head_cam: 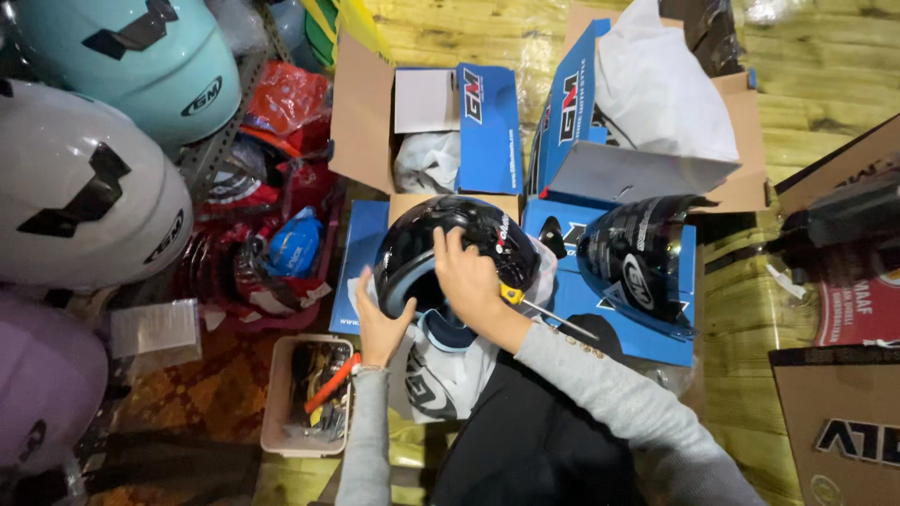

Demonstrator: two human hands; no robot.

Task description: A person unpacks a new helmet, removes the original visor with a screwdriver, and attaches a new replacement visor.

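A glossy black helmet (441, 245) rests on my lap over a white cloth bag (448, 370). My left hand (377, 328) cups its lower left rim. My right hand (466, 276) lies on the helmet's side, fingers spread against the shell, with a yellow-handled screwdriver (544, 309) sticking out from under the palm toward the right. A dark visor (642, 262) lies on a blue box just right of the helmet.
Two opened blue-and-brown cartons (487, 131) stand beyond the helmet. A turquoise helmet (141, 61), a white helmet (75, 187) and a lilac helmet (42, 375) sit at left. A beige tray (281, 394) with tools lies by my left arm. Cardboard boxes (834, 422) are at right.
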